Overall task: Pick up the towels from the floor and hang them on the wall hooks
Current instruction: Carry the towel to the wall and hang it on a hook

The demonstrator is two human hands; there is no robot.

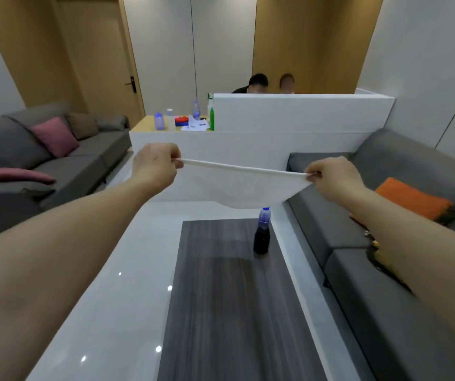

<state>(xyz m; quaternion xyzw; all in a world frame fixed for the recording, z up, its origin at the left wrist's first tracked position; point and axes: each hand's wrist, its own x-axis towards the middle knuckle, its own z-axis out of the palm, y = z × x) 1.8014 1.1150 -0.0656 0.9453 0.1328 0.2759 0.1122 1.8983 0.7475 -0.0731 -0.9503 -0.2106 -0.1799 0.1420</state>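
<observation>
A white towel (244,188) is stretched out in the air in front of me, its top edge taut and the rest sagging below. My left hand (156,166) pinches its left corner. My right hand (333,180) pinches the right corner. Both arms reach forward over a dark wood coffee table (229,312). No wall hooks are in view.
A dark bottle with a blue cap (262,232) stands on the table under the towel. Grey sofas line the left (55,171) and right (372,243), with pink and orange cushions. A white counter (297,114) with bottles stands ahead; two people sit behind it. A wooden door (99,56) is far left.
</observation>
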